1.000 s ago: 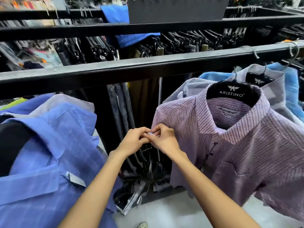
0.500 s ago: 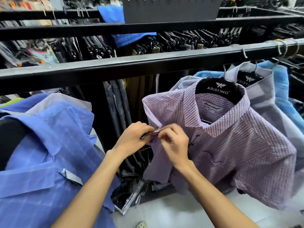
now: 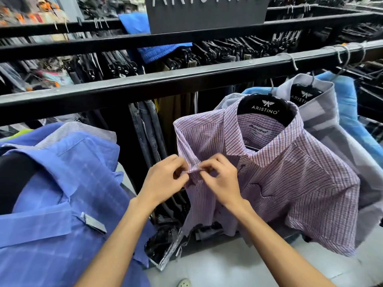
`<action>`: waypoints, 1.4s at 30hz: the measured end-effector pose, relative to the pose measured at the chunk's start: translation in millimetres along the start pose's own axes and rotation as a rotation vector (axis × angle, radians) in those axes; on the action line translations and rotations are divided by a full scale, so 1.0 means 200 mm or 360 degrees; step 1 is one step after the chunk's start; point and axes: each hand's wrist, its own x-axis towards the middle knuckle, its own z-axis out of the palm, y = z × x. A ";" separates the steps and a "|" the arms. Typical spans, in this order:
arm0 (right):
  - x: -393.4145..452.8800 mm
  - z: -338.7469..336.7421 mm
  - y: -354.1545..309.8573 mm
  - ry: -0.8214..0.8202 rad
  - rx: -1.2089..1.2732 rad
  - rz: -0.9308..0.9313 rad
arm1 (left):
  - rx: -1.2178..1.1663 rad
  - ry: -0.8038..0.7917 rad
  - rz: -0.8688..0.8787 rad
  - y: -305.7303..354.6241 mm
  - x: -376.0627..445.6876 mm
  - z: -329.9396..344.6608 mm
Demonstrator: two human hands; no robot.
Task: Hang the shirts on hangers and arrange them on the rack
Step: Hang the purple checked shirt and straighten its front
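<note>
A purple checked shirt [image 3: 290, 179] hangs on a black hanger [image 3: 266, 109] from the black rack rail [image 3: 165, 83]. My left hand [image 3: 163, 183] and my right hand [image 3: 219, 181] both pinch the shirt's front edge just below the collar, fingertips almost meeting. Behind it a grey shirt [image 3: 319, 112] and a light blue shirt [image 3: 348, 104] hang on the same rail. At the lower left lies a blue checked shirt [image 3: 62, 199] with a small tag [image 3: 93, 221] on it.
Dark trousers [image 3: 149, 133] hang behind the rail on a farther rack. A black sign [image 3: 207, 13] stands at the top. Crumpled plastic wrapping [image 3: 165, 245] lies below my hands. Pale floor [image 3: 228, 270] shows at the bottom.
The purple shirt has turned and swung left, its collar now facing me more. Both hands stayed pinched on its front edge and shifted slightly right with it.
</note>
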 end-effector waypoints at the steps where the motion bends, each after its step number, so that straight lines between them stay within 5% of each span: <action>1: 0.00 -0.01 0.00 -0.0041 0.0011 -0.0028 | -0.0033 0.0096 -0.0060 0.00 -0.01 0.00; 4: -0.02 -0.01 -0.02 -0.0071 0.0022 -0.0095 | -0.0078 0.0218 -0.0224 0.01 -0.05 -0.01; 13: 0.03 -0.01 -0.07 -0.0017 0.0172 -0.0142 | -0.0039 0.0070 -0.0113 0.10 -0.11 -0.06; 17: 0.01 -0.01 -0.08 -0.0078 0.0193 -0.0075 | -0.0145 0.0274 -0.0290 0.12 -0.14 -0.08; 23: -0.07 0.06 -0.10 -0.0496 0.0187 0.0185 | -0.0331 0.0373 -0.0484 0.21 -0.13 -0.10; 29: -0.13 0.06 -0.06 -0.0834 0.0206 0.0102 | -0.0212 0.0414 -0.0490 0.20 -0.10 -0.16; 32: -0.13 0.05 -0.05 -0.0819 0.0326 0.0115 | -0.0207 0.0380 -0.0475 0.22 -0.09 -0.17; 36: -0.13 0.03 -0.09 -0.0889 0.0536 0.0492 | -0.0383 0.0424 -0.0508 0.27 -0.08 -0.18; 42: -0.16 0.03 -0.10 -0.0747 0.0483 0.0361 | -0.0471 0.0468 -0.0660 0.27 -0.05 -0.18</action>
